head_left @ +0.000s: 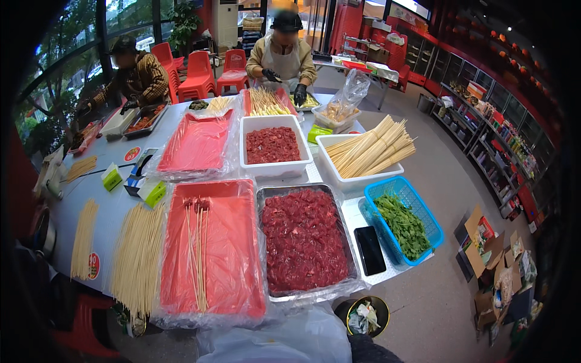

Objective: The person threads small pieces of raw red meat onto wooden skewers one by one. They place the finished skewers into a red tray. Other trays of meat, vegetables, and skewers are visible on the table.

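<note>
Neither of my hands shows. A dark shape [370,351] at the lower edge may be my sleeve or clothing; I cannot tell. Nearest to me on the table lies a red tray [233,266] lined with clear plastic. Several meat skewers [196,242] rest in it, meat ends pointing away. Just right of it, a metal tray [261,242] holds raw, dark red meat pieces [305,239]. Loose bamboo sticks [138,260] are spread along the left of the red tray. A black phone [370,250] lies flat to the right of the meat.
Leafy greens [402,227] fill a blue basket [437,233]. Behind stand a white tub of bamboo sticks [369,148], a tub of diced meat [272,145] and another red tray [196,142]. Two people [281,54] work across the table. A bin [382,317] stands by the near edge.
</note>
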A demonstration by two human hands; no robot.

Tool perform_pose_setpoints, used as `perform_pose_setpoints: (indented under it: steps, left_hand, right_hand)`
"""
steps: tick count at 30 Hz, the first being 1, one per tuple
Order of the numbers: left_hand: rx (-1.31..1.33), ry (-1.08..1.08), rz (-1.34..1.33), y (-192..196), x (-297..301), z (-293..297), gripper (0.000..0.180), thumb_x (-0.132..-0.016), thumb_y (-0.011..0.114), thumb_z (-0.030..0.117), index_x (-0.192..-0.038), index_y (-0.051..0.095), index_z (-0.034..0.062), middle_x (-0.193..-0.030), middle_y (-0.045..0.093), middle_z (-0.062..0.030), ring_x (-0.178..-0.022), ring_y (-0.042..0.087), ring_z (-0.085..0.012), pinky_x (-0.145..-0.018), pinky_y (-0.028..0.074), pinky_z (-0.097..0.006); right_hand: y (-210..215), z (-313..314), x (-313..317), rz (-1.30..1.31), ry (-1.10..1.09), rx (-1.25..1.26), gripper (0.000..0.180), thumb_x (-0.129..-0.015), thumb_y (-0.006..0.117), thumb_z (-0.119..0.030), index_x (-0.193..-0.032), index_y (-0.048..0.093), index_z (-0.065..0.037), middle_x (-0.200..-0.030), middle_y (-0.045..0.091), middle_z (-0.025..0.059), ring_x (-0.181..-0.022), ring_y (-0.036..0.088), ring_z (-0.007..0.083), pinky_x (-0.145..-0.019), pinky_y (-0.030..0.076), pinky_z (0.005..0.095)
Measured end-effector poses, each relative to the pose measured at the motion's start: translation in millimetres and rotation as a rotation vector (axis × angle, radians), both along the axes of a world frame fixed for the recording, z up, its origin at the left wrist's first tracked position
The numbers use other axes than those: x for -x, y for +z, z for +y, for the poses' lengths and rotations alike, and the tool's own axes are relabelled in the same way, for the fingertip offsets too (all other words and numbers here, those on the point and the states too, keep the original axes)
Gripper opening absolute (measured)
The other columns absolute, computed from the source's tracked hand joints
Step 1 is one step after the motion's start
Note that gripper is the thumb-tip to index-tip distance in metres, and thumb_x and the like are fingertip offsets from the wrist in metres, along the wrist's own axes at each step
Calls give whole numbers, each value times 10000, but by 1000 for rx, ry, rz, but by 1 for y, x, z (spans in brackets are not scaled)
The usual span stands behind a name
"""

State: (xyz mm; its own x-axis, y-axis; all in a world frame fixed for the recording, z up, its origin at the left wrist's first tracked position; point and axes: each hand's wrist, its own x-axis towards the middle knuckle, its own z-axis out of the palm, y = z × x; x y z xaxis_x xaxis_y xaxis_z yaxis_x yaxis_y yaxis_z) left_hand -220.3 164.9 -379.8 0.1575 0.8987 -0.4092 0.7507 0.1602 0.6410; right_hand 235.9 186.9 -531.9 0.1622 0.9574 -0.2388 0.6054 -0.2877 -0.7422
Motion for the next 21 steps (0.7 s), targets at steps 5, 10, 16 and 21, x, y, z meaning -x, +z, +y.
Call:
perform_pose_setpoints:
  steps: [5, 10, 16, 21]
  left_hand:
    - [-89, -50, 108, 84, 84, -89, 153, -780, 562, 19, -922, 614, 37, -800, 594, -163, -672, 582, -336, -617, 461, -432]
    - [-1076, -539, 496, 196, 58, -73, 328, -705, 595, 5, -1033, 599, 26, -969, 561, -156, -840, 567, -320, -673, 463, -431]
    - [-1806, -153, 464, 293, 20, 92, 343, -791, 570, 16, -1134, 552, 30, -1071, 562, -143, -919, 545, -296, -774, 449, -379]
    - [-1426, 508, -1002, 317, 66, 242, 232, -862, 559, 116, -1087, 565, 57, -1023, 584, -89, -968, 565, -239, -839, 452, -337]
  right_hand:
    - [77, -71, -49, 383, 113, 207, 187, -845, 597, -119, -992, 629, -7, -966, 640, 84, -940, 577, 179, -864, 436, 330]
    - [269, -73, -62, 391, 281, 18, 187, -847, 599, -107, -1000, 627, -3, -974, 639, 77, -947, 574, 170, -873, 432, 327]
    - [440, 38, -53, -225, 297, -887, 232, -828, 579, -38, -1055, 597, 10, -1030, 634, 110, -986, 581, 193, -885, 431, 310]
    - [473, 245, -98, 358, 65, -1204, 318, -870, 548, -63, -1184, 539, -10, -1163, 577, 121, -1064, 546, 200, -952, 391, 301]
